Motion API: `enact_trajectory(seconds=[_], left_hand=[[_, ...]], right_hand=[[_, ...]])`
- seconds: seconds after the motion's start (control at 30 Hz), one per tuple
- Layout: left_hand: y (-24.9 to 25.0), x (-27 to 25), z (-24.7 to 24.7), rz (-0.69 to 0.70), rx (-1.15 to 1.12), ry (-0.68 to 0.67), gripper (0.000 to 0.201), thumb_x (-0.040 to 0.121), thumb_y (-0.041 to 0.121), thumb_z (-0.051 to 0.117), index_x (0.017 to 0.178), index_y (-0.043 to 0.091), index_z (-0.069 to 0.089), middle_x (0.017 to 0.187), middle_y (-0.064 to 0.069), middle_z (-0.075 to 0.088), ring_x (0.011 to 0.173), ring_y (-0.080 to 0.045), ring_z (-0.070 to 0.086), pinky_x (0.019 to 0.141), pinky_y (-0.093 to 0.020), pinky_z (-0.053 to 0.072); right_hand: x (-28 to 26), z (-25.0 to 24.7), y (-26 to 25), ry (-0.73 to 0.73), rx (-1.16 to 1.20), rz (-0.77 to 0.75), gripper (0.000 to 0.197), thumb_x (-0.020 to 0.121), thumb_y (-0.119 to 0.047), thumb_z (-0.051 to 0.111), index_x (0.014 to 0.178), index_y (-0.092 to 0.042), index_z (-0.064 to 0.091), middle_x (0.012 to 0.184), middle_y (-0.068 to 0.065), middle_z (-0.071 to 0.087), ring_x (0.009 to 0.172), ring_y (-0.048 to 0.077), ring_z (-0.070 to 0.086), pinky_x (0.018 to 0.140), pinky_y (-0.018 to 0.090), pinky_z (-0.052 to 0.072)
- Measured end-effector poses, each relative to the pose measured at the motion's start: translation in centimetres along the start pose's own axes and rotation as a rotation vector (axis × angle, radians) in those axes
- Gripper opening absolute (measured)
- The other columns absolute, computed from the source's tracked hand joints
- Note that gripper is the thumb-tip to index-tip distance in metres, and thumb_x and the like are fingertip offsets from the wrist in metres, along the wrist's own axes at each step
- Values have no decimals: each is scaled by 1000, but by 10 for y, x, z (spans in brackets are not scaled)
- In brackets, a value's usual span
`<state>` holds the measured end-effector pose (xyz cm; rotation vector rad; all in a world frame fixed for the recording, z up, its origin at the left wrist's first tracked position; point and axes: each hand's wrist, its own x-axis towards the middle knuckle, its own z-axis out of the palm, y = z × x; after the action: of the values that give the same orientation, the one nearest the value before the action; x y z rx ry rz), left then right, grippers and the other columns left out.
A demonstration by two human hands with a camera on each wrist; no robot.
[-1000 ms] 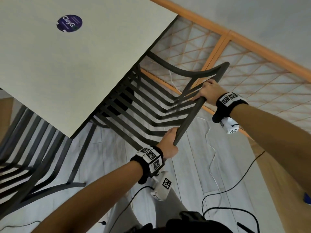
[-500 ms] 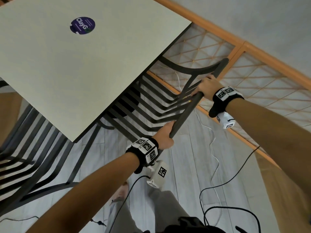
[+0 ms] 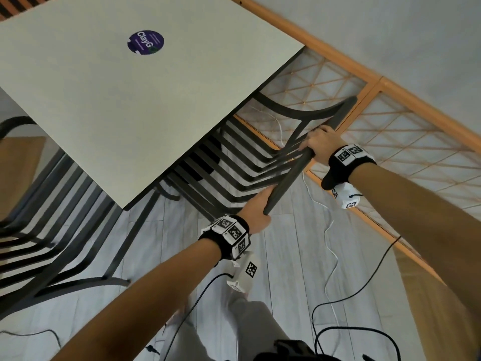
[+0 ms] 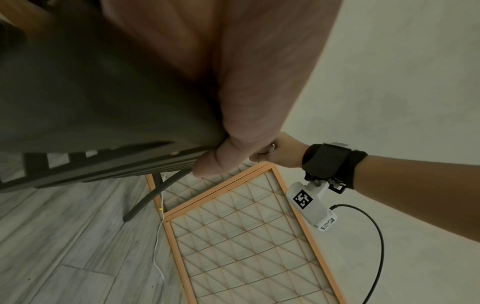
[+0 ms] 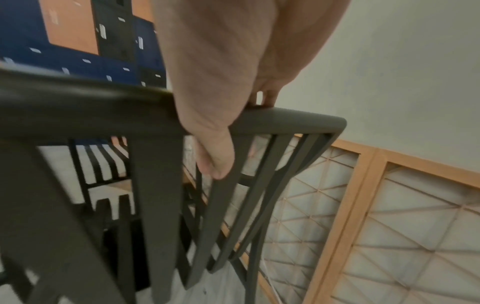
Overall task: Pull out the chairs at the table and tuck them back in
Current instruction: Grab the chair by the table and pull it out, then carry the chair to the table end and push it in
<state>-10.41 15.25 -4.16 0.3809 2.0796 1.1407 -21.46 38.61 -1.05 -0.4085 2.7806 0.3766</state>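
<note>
A dark grey slatted chair [image 3: 234, 162] stands with its seat partly under the pale table [image 3: 117, 105]. My left hand [image 3: 256, 208] grips the near end of the chair's top rail [image 3: 291, 175]. Farther along the same rail, my right hand [image 3: 321, 143] grips it near the far corner. In the left wrist view my left hand [image 4: 233, 127] is wrapped on the blurred rail [image 4: 103, 102], with the right hand [image 4: 281, 153] beyond it. The right wrist view has my right hand [image 5: 213, 107] curled over the rail [image 5: 291, 121] above the back slats.
A second dark chair [image 3: 44, 230] sits at the table's left side. An orange-framed lattice screen [image 3: 385, 118] lines the wall just behind the held chair. A white cord [image 3: 330, 225] and black cables [image 3: 351, 298] lie on the grey plank floor. A purple sticker [image 3: 145, 43] is on the tabletop.
The chair has slid closer to the table, its seat further beneath the top. Both hands kept their grip on the rail and moved with it.
</note>
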Motion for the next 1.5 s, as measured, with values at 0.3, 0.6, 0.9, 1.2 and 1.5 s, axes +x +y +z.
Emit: enact_trajectory(seconds=[0.3,0.6,0.9,1.2,1.5], left_hand=[[-79,-130,-15,30,60,67,59,88,4,49,142,24,35,146,-2,45,123,-24,52,109,-38,41],[-321,-379,-50,-384,152,44,44,84,13,39,118,37,54,136,-2,51,128,-18,46,111,-26,32],[-490,-590,-108,-770,-1,259,33,83,7,45,78,40,50,88,9,56,88,-12,57,86,-18,47],[-623,-669,-173,-739,49,440,60,71,5,55,75,66,55,77,16,65,64,19,57,66,-1,44],[-521,-628,-440,-379,580,685,67,71,-5,58,130,22,41,137,-12,52,121,-32,53,98,-49,48]], right_hand=[[-34,-62,-121,-297,252,29,32,82,-7,58,101,-32,67,115,-1,62,104,23,61,87,35,52],[-54,-152,-397,-215,369,-208,33,85,-15,47,108,-31,66,109,2,67,98,23,63,83,34,50],[-39,-188,-654,-247,468,-566,33,89,-34,53,122,-27,57,97,0,69,92,20,62,80,36,50],[-16,-204,-802,-264,561,-686,64,89,-47,56,142,-17,35,120,9,65,107,25,64,92,39,51],[-16,-201,-837,-312,310,-611,76,92,-33,46,151,-13,2,115,16,63,95,33,64,78,39,49]])
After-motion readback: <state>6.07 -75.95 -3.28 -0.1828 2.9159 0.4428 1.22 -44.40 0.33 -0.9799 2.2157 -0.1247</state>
